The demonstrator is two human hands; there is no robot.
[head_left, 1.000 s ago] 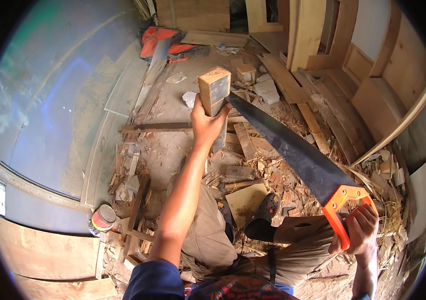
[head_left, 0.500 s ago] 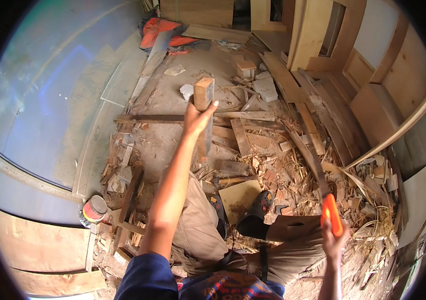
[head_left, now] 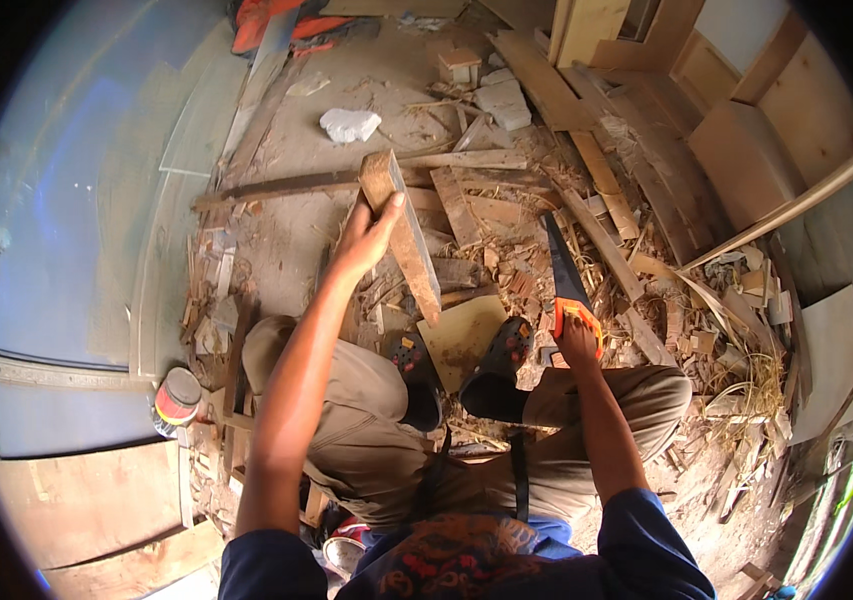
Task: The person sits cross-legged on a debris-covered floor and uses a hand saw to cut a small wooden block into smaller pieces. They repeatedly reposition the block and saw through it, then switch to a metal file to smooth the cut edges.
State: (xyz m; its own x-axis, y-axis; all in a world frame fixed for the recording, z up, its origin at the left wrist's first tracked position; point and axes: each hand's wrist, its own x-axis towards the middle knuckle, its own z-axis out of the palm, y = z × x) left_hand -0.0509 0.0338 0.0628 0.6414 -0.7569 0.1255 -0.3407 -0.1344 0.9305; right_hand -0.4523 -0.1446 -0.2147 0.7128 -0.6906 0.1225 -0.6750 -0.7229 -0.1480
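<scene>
Long brown wooden block (head_left: 414, 255) is clamped slantwise in left hand (head_left: 368, 238), left of orange-handled black-bladed saw (head_left: 565, 264) clamped in right hand (head_left: 577, 342).

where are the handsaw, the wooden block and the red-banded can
Handsaw (head_left: 565, 266): head view, on its blade.
Wooden block (head_left: 410, 252): head view, on its long brown side.
Red-banded can (head_left: 177, 402): head view, on its side.

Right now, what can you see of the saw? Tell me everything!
The saw has a long, dark blade narrowing toward its tip and a bright orange handle that looks like plastic. The right grip is closed around the handle. The blade points forward, leaning slightly left, over wood scraps; whether it touches them is unclear.
</scene>
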